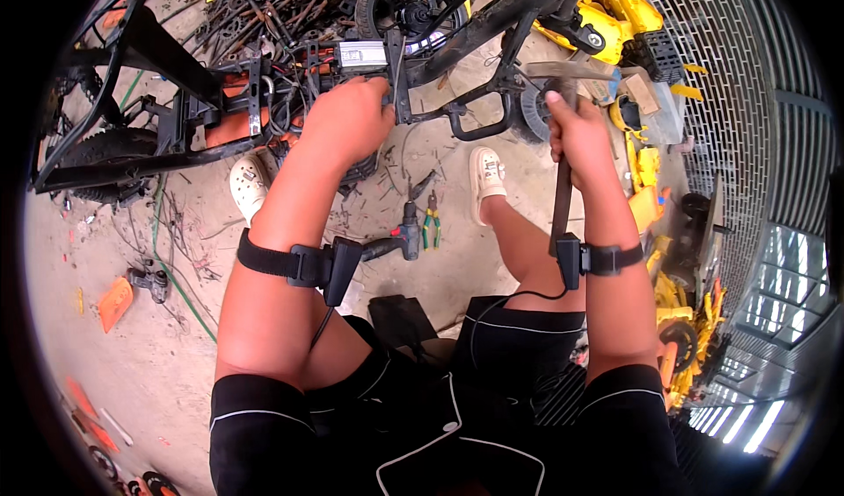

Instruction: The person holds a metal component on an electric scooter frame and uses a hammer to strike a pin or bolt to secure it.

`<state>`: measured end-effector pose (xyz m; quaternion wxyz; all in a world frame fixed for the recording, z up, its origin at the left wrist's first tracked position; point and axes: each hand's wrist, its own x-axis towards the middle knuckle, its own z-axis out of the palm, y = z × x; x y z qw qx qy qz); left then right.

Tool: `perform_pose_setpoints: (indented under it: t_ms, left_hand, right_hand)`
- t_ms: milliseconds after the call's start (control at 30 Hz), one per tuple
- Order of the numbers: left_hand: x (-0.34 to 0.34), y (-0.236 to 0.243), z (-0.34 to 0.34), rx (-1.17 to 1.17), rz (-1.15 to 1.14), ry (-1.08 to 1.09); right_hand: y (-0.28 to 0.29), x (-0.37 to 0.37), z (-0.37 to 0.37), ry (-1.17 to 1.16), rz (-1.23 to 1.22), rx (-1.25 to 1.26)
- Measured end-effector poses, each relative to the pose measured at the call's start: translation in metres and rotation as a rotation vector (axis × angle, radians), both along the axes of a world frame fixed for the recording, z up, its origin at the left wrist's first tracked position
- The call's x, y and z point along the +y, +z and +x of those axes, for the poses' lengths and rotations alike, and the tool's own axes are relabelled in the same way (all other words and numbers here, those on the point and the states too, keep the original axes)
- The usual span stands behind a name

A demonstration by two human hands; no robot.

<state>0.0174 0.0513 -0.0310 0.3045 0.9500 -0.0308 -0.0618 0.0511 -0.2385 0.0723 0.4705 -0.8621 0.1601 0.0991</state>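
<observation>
Black metal frame (400,91) across top of view; left hand (353,120) at it, just by silver box (362,54) (fingers hidden, can't tell if gripping); right hand (582,135) wrapped round hammer (563,201).

Concrete floor (114,355): grey cordless drill (410,237), beside it pliers (432,222) with green-yellow handles. Left side, second power tool (151,282) near orange panel (114,303); green cord (186,302) just right of both. Top, heap of rusty metal scrap (255,12). Right, yellow plastic body panels (648,169), brown cardboard (641,93), then light brick wall (730,83) with dark mortar lines.
</observation>
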Motion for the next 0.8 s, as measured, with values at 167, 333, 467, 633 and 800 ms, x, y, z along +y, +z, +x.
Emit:
perform_pose_setpoints:
  t_ms: [167, 333, 467, 633, 800]
  left_hand:
    - [-0.013, -0.008, 0.002, -0.111, -0.051, -0.014]
    - [-0.053, 0.003, 0.01, -0.398, -0.242, -0.026]
    - [-0.093, 0.007, 0.021, -0.599, -0.179, -0.109]
    - [-0.139, 0.007, 0.03, -0.674, -0.077, -0.162]
    - [-0.164, -0.001, 0.04, -0.672, 0.013, -0.154]
  right_hand:
    - [-0.013, -0.029, -0.009, -0.222, 0.477, -0.016]
    - [-0.091, -0.074, -0.017, -0.543, 0.856, 0.059]
    - [-0.145, -0.085, -0.012, -0.783, 0.995, 0.383]
    - [-0.11, -0.061, 0.003, -0.749, 1.155, 0.32]
    - [-0.096, -0.074, 0.0, -0.594, 1.078, 0.367]
